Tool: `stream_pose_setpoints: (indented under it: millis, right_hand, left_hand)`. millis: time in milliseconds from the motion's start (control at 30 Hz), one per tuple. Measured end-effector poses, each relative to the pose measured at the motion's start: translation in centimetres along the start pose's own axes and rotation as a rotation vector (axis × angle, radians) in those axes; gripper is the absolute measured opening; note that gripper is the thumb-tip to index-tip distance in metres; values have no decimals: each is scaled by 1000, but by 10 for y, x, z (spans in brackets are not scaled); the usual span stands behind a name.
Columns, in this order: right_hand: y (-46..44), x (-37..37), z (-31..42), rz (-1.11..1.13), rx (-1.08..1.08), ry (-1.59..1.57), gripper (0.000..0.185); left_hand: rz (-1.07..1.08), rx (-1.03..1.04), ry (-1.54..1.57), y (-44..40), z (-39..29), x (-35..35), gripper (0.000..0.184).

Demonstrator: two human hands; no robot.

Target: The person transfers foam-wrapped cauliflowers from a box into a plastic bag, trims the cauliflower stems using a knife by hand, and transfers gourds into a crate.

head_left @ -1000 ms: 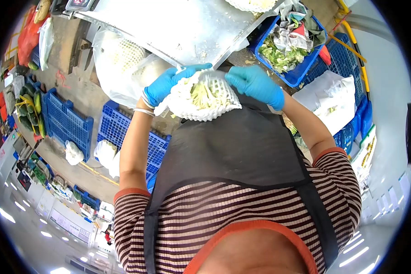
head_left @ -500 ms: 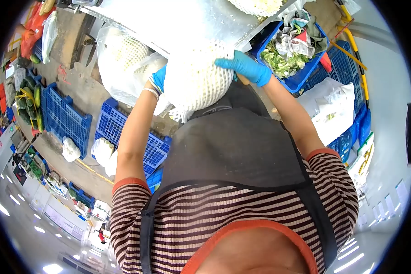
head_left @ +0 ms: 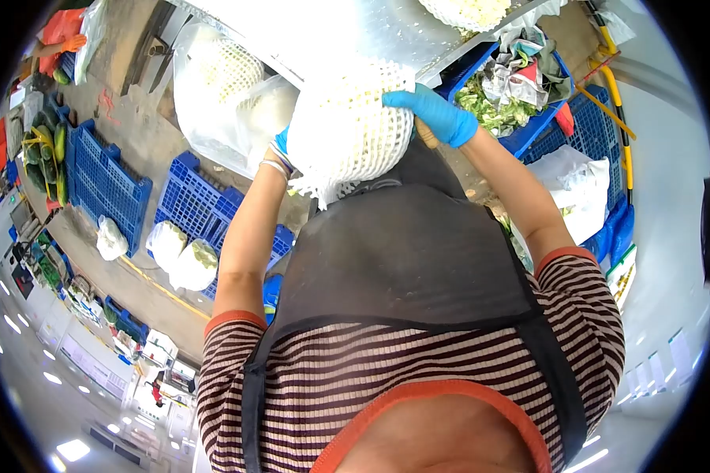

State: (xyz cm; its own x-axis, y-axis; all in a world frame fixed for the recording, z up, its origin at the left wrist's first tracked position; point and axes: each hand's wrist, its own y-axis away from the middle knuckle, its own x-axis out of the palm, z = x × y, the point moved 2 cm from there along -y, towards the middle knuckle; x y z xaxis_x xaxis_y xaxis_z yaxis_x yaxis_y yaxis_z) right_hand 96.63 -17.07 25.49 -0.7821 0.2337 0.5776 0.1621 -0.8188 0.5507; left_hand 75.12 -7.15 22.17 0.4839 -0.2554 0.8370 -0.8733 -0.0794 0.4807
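A cauliflower in white foam netting is held up in front of the apron, beside the metal table's edge. My left hand, in a blue glove, holds it from the left; the fingers are hidden behind the netting. My right hand, also gloved in blue, grips its right side, with thumb and finger against the net. A wooden handle shows under the right palm; the rest of that tool is hidden. Another netted cauliflower lies on the metal table.
A clear bag with netted heads hangs left of the table. A blue crate of leaves and paper stands right, near a white bag. Blue pallets and white-wrapped heads are on the left. A person's orange-gloved hand shows top left.
The cauliflower has been turned from its open face to its netted side and raised toward the table. My left hand has slipped mostly behind it; my right hand has closed on its right side.
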Motion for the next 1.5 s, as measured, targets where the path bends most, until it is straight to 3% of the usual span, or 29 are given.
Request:
stream_pose_setpoints:
  millis: [233, 300, 367, 433, 467, 500, 567, 700, 767, 800, 833, 900, 967, 1067, 1100, 1133, 1167, 1200, 1233, 1300, 1367, 1400, 1433, 1467, 1500]
  right_hand:
    - [-6, -10, -10, 13, 199, -104, 52]
    - [-5, -18, -13, 13, 256, -122, 52]
    - [7, -15, -6, -34, 154, -107, 51]
    - [13, -34, -12, -122, 117, -166, 52]
    - [13, -45, -16, -113, 75, -243, 55]
    - [18, -45, -9, -168, 28, -223, 60]
    - [13, -70, -8, -266, -115, -169, 67]
    - [-19, -79, 27, -107, -92, -415, 67]
    - [-48, -83, 43, -253, -142, -290, 59]
    - [-67, -89, 49, -269, -152, -239, 59]
    - [-80, -80, 60, -281, -163, -188, 59]
    - [-106, -54, 72, -274, -268, -34, 48]
    - [-136, -28, 76, -225, -282, 141, 44]
    - [-172, 52, 55, -14, -158, 286, 39]
    - [-191, 68, 30, 27, -24, 281, 41]
    - [-191, 110, 14, 2, 1, 407, 31]
    - [-191, 142, -2, 126, 24, 609, 41]
    - [-219, 142, -61, 158, -96, 662, 53]
    - [-192, 186, -54, 274, 117, 709, 57]
    - [-189, 210, -74, 459, 172, 908, 59]
    - [-200, 211, -78, 366, -361, 1143, 61]
    - [-200, 220, -53, 195, -157, 1278, 62]
    - [-221, 206, -58, 103, -414, 1061, 66]
    - [-231, 201, -43, -63, -540, 1246, 81]
    - [-233, 213, -23, -37, -714, 1361, 92]
  left_hand:
    - [-18, 151, -47, 3, 29, -18, 48]
    - [-317, 43, -534, 5, 24, -3, 44]
    - [-505, 118, -618, 7, 20, -18, 43]
    - [-562, 376, -296, 8, 32, -76, 46]
    - [-1024, 239, -223, 27, 3, -15, 57]
    - [-1152, 343, -88, 34, -4, 1, 56]
    - [-1143, 422, 57, 30, -6, -21, 69]
    - [-1180, 501, 541, 14, -65, -30, 96]
    - [-1081, 750, 567, 11, -70, -88, 77]
    - [-891, 887, 557, 21, -74, -96, 56]
    - [-922, 1026, 538, 38, -71, -91, 43]
    - [-830, 1191, 315, 83, -48, -73, 34]
    - [-799, 1141, 83, 125, -7, -50, 30]
    - [-1010, 1133, -193, 153, 28, -18, 26]
    - [-1010, 1108, -235, 162, 28, 0, 27]
    - [-1057, 1159, -220, 165, 24, 18, 39]
    - [-1032, 1188, -242, 172, 19, 35, 61]
    - [-1041, 1194, -245, 180, 16, 44, 69]
    - [-1057, 1201, -246, 188, 14, 51, 78]
    - [-1075, 1262, -170, 214, 8, 52, 78]
    - [-1089, 1349, -166, 243, 10, 38, 75]
    - [-1133, 1386, -160, 259, 13, 28, 73]
    - [-1176, 1420, -151, 272, 17, 20, 71]
    - [-1210, 1451, -127, 285, 17, 17, 67]
    - [-1220, 1483, -87, 295, 18, 13, 67]
